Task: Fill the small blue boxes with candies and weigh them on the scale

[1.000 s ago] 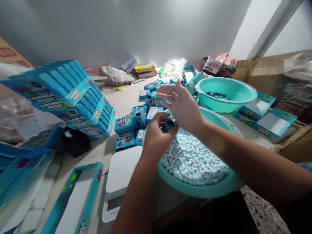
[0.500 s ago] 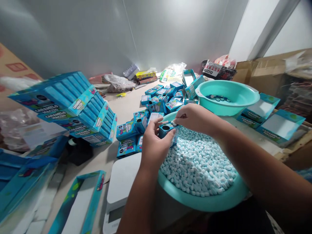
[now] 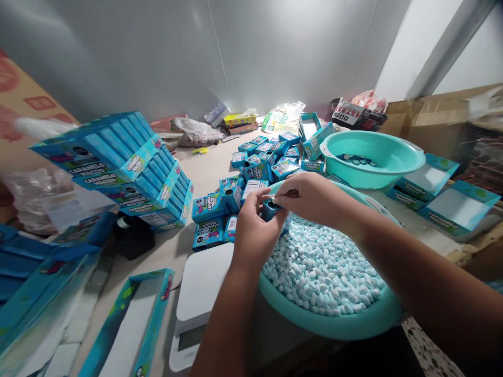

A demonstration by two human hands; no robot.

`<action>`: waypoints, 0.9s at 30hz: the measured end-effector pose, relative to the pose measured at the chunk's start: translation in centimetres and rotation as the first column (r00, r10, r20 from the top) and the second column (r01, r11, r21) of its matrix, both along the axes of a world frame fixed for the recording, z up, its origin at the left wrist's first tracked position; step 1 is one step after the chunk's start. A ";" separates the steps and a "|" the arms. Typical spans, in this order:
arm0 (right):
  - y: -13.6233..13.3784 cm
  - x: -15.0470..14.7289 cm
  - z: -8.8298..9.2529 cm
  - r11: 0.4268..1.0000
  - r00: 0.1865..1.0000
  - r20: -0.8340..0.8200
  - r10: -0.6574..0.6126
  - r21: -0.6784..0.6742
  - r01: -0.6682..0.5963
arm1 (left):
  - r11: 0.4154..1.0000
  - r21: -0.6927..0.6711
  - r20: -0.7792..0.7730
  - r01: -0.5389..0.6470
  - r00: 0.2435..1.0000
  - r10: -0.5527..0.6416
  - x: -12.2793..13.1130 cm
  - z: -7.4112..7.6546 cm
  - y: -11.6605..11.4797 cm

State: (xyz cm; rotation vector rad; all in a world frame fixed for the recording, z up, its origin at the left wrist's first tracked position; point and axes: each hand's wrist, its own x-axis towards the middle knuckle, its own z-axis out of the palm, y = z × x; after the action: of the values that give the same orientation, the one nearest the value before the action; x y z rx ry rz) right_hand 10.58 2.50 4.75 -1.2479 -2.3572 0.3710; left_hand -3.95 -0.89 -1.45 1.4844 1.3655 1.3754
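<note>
A grey wall point(image 3: 275, 57) stands beyond the tub, and a pale table point(image 3: 206, 170) spreads out to the left of it and behind it. The tub point(image 3: 330, 329) itself is turquoise, round and widely filled with candies. Left of the tub, and well apart from it, leans a tall stack point(image 3: 126, 170) of blue packs. Behind the tub, toward its right, sits a basin point(image 3: 373, 178) of the same colour. Open blue trays point(image 3: 451, 212) lie to the right of the tub, and a longer tray point(image 3: 155, 309) lies to its left. A white scale point(image 3: 204, 283) is just left of the tub, partly covered by the left forearm. The left hand point(image 3: 257, 225) is closed around a small box over the tub's far left part. The right hand point(image 3: 310, 191) is curled above the tub, its fingertips at that box; I cannot tell whether they pinch anything. Many blue boxes point(image 3: 208, 207) lie heaped behind the tub and to its left. The held box point(image 3: 271, 211) shows a dark round opening on top. Dark round pieces point(image 3: 357, 159) lie in the basin behind the tub. Smallest are the candies point(image 3: 322, 269), white and pale blue, inside the tub.
</note>
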 end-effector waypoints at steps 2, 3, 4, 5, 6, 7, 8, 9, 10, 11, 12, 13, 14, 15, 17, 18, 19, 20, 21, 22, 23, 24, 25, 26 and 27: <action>0.1 -0.2 -0.3 1.000 0.998 -0.065 0.018 -0.010 -0.019 | 1.000 0.010 -0.003 0.000 1.000 0.000 -0.1 -0.1 0.0; 0.1 -0.2 -0.5 1.000 0.995 -0.095 0.022 -0.019 -0.024 | 1.000 0.016 -0.005 0.002 1.000 -0.002 -0.1 -0.2 0.0; 0.1 -0.3 -0.6 0.999 0.992 -0.122 0.026 -0.030 -0.030 | 1.000 0.022 -0.002 0.007 1.000 -0.007 -0.1 -0.3 0.0; 0.0 -0.4 -0.6 0.998 0.989 -0.144 0.032 -0.042 -0.038 | 0.999 0.027 0.004 0.018 1.000 -0.018 -0.2 -0.3 0.0; 0.0 -0.4 -0.7 0.997 0.986 -0.163 0.039 -0.053 -0.049 | 0.999 0.032 0.015 0.029 0.999 -0.029 -0.2 -0.3 0.0; -0.1 -0.5 -0.7 0.996 0.983 -0.179 0.048 -0.065 -0.061 | 0.999 0.035 0.028 0.039 0.999 -0.040 -0.2 -0.3 0.0; -0.1 -0.5 -0.7 0.994 0.979 -0.197 0.056 -0.077 -0.072 | 0.998 0.038 0.038 0.047 0.998 -0.048 -0.2 -0.3 0.0; -0.2 -0.5 -0.7 0.993 0.974 -0.219 0.057 -0.087 -0.078 | 0.998 0.039 0.043 0.051 0.998 -0.052 -0.2 -0.3 0.0; -0.1 -0.5 -0.7 0.993 0.969 -0.243 0.051 -0.091 -0.075 | 0.998 0.037 0.043 0.049 0.998 -0.051 -0.2 -0.2 0.0; 0.0 -0.4 -0.7 0.994 0.963 -0.266 0.038 -0.086 -0.063 | 0.999 0.033 0.038 0.042 0.998 -0.044 -0.2 -0.2 0.0; 0.3 -0.3 -0.8 0.997 0.958 -0.287 0.019 -0.068 -0.040 | 0.999 0.027 0.031 0.034 0.999 -0.035 -0.2 -0.1 0.0; 0.6 -0.1 -0.9 0.999 0.954 -0.298 -0.006 -0.040 -0.006 | 0.999 0.023 0.023 0.027 0.999 -0.028 -0.1 -0.1 -0.1; 1.0 0.1 -1.0 0.999 0.953 -0.300 -0.045 -0.009 0.044 | 1.000 0.024 0.017 0.019 1.000 -0.020 -0.1 -0.1 -0.1; 1.6 0.4 -1.2 0.995 0.953 -0.289 -0.096 0.010 0.103 | 1.000 0.029 0.014 0.011 1.000 -0.011 0.0 -0.1 -0.1; 2.7 1.1 -1.7 0.977 0.954 -0.211 -0.211 -0.020 0.212 | 0.998 0.065 0.016 -0.017 1.000 0.016 0.3 -0.1 -0.1; 3.2 1.5 -2.0 0.966 0.957 -0.136 -0.258 -0.068 0.251 | 0.994 0.100 0.015 -0.047 0.999 0.046 0.4 -0.1 -0.2; 3.6 1.9 -2.3 0.954 0.959 -0.045 -0.278 -0.133 0.270 | 0.985 0.144 0.013 -0.092 0.996 0.091 0.6 0.0 -0.2; 3.9 2.1 -2.7 0.941 0.962 0.042 -0.268 -0.201 0.271 | 0.970 0.196 0.011 -0.146 0.989 0.147 0.7 0.2 -0.3; 4.0 2.3 -3.1 0.931 0.966 0.111 -0.235 -0.260 0.256 | 0.947 0.248 0.015 -0.205 0.978 0.208 0.6 0.5 -0.4; 4.0 2.4 -3.4 0.925 0.970 0.153 -0.190 -0.304 0.230 | 0.921 0.291 0.027 -0.258 0.965 0.262 0.3 0.8 -0.7; 3.8 2.3 -3.7 0.922 0.975 0.172 -0.142 -0.336 0.193 | 0.902 0.313 0.047 -0.296 0.954 0.296 -0.2 1.2 -1.0; 3.5 2.1 -3.9 0.921 0.981 0.173 -0.090 -0.360 0.148 | 0.896 0.316 0.070 -0.313 0.949 0.307 -1.1 1.6 -1.4; 3.1 1.8 -4.1 0.920 0.985 0.167 -0.039 -0.378 0.101 | 0.901 0.301 0.095 -0.312 0.950 0.297 -2.3 2.1 -2.0; 2.7 1.5 -4.2 0.917 0.986 0.164 0.009 -0.394 0.057 | 0.916 0.272 0.115 -0.294 0.955 0.272 -3.7 2.5 -2.7; 2.3 1.2 -4.2 0.912 0.985 0.166 0.053 -0.409 0.020 | 0.933 0.239 0.131 -0.269 0.961 0.243 -5.4 2.8 -3.5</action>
State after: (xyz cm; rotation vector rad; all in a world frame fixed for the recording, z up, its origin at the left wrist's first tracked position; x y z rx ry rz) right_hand 11.76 4.77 0.52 -1.4988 -2.5215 0.8295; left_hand -9.33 -4.40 1.34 1.4103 1.3973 1.8250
